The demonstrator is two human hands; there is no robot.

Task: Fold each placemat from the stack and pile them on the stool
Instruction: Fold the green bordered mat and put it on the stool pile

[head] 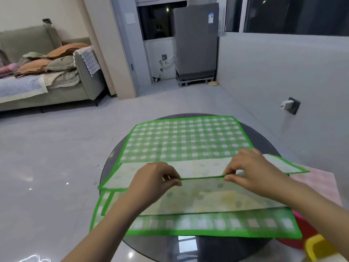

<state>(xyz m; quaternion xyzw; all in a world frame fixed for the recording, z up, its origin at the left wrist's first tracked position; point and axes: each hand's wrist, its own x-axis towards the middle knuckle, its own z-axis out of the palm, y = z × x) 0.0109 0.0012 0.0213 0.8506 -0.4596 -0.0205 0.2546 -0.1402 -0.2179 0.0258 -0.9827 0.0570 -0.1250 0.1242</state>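
Counted: two hands, left (153,178) and right (251,167); two green checked placemats visible, upper (185,138) and lower (207,224); one round table (188,248); one sofa (56,87).

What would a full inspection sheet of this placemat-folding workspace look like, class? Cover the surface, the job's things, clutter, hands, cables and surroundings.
Surface: round dark glass table, glossy, reflecting light.
Job's things: green checked placemat spread flat, its near edge lifted and being folded; another checked placemat lies beneath. Stool not clearly identifiable.
Clutter: pink cloth at right; red item and yellow item, partly hidden.
Hands: left hand and right hand each pinch the folded green edge.
Cables: white plug in wall socket; no loose cable seen.
Surroundings: sofa with heaped cloths, grey appliance, dark windows.
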